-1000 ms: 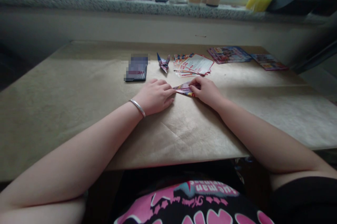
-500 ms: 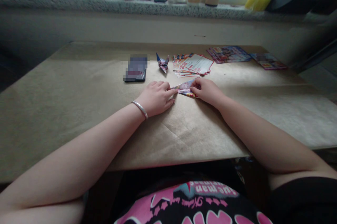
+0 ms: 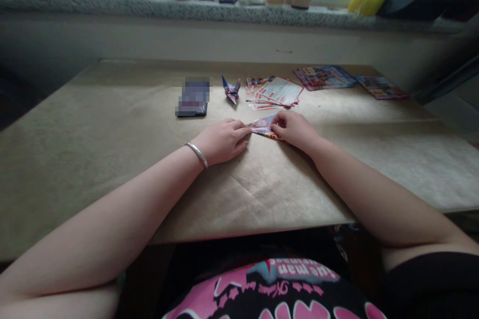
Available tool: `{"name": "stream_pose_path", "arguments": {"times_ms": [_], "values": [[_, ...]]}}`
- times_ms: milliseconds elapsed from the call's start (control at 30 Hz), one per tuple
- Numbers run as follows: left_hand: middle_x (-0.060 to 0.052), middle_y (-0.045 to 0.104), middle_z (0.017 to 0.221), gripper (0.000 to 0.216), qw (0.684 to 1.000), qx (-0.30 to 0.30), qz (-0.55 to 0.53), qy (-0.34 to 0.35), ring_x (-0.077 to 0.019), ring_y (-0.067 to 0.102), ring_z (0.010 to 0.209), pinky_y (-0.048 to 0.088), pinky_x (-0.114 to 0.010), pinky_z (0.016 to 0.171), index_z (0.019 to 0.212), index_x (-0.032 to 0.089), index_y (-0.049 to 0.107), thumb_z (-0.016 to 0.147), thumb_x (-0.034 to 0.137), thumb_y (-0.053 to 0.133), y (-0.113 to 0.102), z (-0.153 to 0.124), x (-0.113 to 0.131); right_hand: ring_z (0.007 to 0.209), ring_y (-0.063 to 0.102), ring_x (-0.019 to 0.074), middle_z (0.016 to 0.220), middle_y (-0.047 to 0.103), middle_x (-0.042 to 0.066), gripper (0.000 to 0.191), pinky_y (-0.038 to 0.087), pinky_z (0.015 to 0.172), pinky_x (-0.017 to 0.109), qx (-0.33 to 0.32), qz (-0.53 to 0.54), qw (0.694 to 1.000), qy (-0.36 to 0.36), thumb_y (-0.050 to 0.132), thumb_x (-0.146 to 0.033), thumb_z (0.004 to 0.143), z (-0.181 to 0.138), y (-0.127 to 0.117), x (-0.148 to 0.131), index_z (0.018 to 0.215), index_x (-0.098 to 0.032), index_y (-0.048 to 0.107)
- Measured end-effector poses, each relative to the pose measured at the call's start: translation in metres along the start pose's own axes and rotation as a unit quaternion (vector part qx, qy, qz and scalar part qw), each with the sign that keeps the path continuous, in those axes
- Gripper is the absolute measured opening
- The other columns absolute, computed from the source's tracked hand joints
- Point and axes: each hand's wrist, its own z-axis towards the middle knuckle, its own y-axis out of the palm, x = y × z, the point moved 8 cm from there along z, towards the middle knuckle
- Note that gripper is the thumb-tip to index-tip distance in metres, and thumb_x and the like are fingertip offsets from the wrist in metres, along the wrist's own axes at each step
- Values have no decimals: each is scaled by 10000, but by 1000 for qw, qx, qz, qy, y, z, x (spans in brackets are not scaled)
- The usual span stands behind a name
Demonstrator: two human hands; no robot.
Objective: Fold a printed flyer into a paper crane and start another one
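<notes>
A small folded piece of colourful printed paper (image 3: 263, 126) lies on the brown paper-covered table (image 3: 112, 124) between my hands. My left hand (image 3: 221, 140), with a silver bangle on its wrist, has its fingers curled and pressed against the paper's left tip. My right hand (image 3: 294, 128) pinches the paper's right end with fingers closed on it. Just beyond, a finished paper crane (image 3: 232, 89) stands upright.
A dark phone (image 3: 192, 99) lies left of the crane. A stack of printed sheets (image 3: 274, 92) sits right of it, with two more leaflets (image 3: 325, 77) (image 3: 381, 87) farther right. The window sill (image 3: 187, 7) behind holds bottles, cups and a yellow sponge.
Both hands stay on the folded paper with only slight finger shifts along its edge. Nothing else has moved.
</notes>
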Motion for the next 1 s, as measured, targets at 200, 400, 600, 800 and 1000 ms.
{"name": "stream_pose_path", "arguments": {"times_ms": [200, 400, 600, 800, 1000], "values": [[-120, 660, 1150, 364, 1000, 7, 2, 5, -235, 615, 1055, 504, -377, 958, 1212, 140, 641, 943, 296, 452, 0, -1, 0, 1006, 542, 272, 1040, 684, 117, 197, 392, 898, 396, 83, -102, 981, -141, 548, -302, 890, -14, -18, -34, 886, -186, 708], [-130, 659, 1115, 386, 1000, 12, 2, 5, -245, 611, 1031, 503, -388, 950, 1225, 122, 640, 963, 299, 418, 1, 0, 0, 1065, 506, 260, 1084, 719, 53, 273, 300, 964, 408, 12, -150, 955, -257, 487, -340, 961, -28, -3, -61, 1040, -261, 736], [-151, 651, 1056, 382, 1000, 10, 22, 15, -257, 590, 987, 502, -408, 910, 1211, 117, 651, 942, 305, 455, -1, -1, 4, 1032, 524, 248, 1084, 727, 52, 315, 309, 904, 396, 0, -158, 954, -254, 451, -270, 983, -24, -1, -57, 1122, -300, 731], [-140, 647, 1033, 366, 1000, 22, 17, 12, -242, 582, 965, 495, -397, 906, 1197, 127, 658, 949, 285, 441, 0, -1, 5, 1025, 539, 231, 1140, 720, 31, 332, 355, 894, 376, -8, -120, 953, -277, 466, -244, 977, -23, 3, -54, 1176, -338, 715], [-129, 646, 1016, 350, 999, 41, -11, 27, -221, 589, 954, 502, -367, 902, 1172, 131, 665, 963, 266, 418, -1, 0, 3, 1004, 539, 227, 1129, 712, 29, 345, 390, 896, 372, 0, -94, 958, -271, 452, -234, 974, -19, 4, -52, 1124, -338, 744]]}}
